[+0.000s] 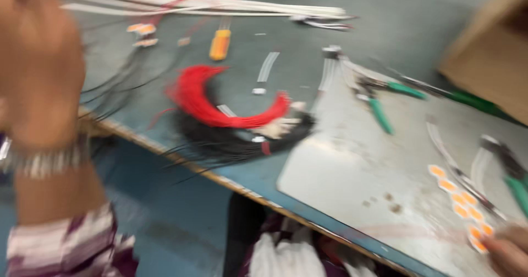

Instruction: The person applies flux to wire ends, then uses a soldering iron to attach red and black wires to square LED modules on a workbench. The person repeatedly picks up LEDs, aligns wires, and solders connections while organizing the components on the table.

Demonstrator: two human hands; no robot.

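Observation:
The picture is blurred by motion. My left hand (pixel 38 73) is raised close to the camera at the left, its back toward me, with a beaded bracelet (pixel 47 161) on the wrist and a striped sleeve below. Its fingers are out of sight. My right hand (pixel 509 252) shows only partly in the bottom right corner. Its fingertips rest at the end of a row of small orange six-sided pieces (pixel 459 200) on a grey metal plate (pixel 352 167).
A curved bundle of red wires (pixel 203 103) lies over black wires (pixel 231 139) near the table's front edge (pixel 181 158). Green-handled pliers (pixel 379 109) and a second green-handled tool (pixel 514 178) lie on the plate. Behind are white tubes (pixel 209 4), an orange-handled tool (pixel 220 44) and a cardboard box (pixel 489 57).

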